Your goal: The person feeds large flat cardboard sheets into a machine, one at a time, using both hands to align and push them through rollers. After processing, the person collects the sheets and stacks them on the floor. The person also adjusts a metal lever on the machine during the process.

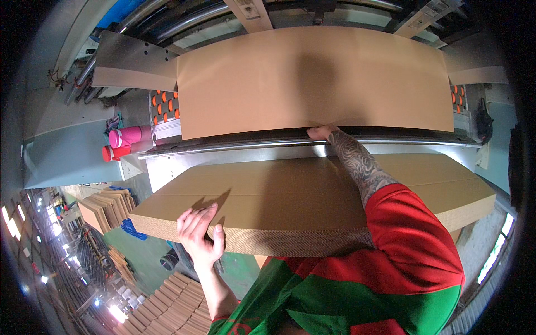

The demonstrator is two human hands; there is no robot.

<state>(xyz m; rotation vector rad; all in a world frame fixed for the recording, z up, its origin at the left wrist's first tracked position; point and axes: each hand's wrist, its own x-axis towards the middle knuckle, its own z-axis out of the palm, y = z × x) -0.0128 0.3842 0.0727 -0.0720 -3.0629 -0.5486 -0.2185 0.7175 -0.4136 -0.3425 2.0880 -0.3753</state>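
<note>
A large brown cardboard sheet [234,84] lies flat on the machine at the far side. My right hand [322,132], on an outstretched tattooed arm, is at the middle of the sheet's near edge; most of its fingers are hidden. Closer to me is a thick stack of cardboard sheets [251,195], its corrugated edges facing my body. Against the left part of the stack's near edge rests my left hand [200,231], open, with the fingers stretched over the top and the thumb apart. Nothing is held in it.
A metal bar [240,143] runs between sheet and stack. Orange rollers [164,107] flank the sheet. Pink [129,135] and red [114,152] cylindrical containers sit left of the machine. More cardboard stacks stand on the floor at left [106,207] and lower left [173,304].
</note>
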